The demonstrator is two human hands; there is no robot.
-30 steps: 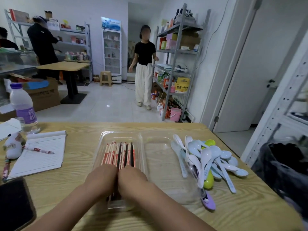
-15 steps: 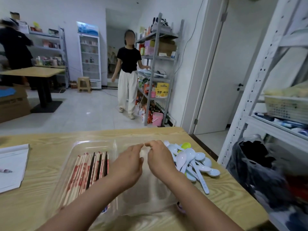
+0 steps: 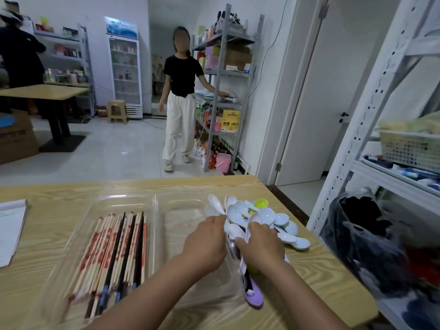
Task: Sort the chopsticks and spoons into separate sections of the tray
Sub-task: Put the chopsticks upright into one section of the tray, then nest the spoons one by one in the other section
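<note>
A clear plastic tray [image 3: 157, 198] with two sections lies on the wooden table [image 3: 59, 196]. Its left section holds a row of chopsticks [image 3: 114, 248], mostly red-patterned with a few dark ones. Its right section [image 3: 181, 217] shows bare bottom. A heap of spoons [image 3: 262, 217], mostly white and pale blue with a green and a purple one, lies at the tray's right edge. My left hand [image 3: 204, 244] and my right hand [image 3: 259, 246] rest side by side on the near end of the heap, fingers curled around several spoon handles.
White paper [image 3: 9, 232] lies at the table's left edge. A white metal shelf [image 3: 371, 129] and a dark bag [image 3: 364, 236] stand close on the right. A person in a black top stands beyond the table by a grey shelf [image 3: 223, 91]. Another table stands at the far left.
Both hands left the chopsticks in the left section, crossed the right section and now sit on the spoon heap. The view has swung right and nearer.
</note>
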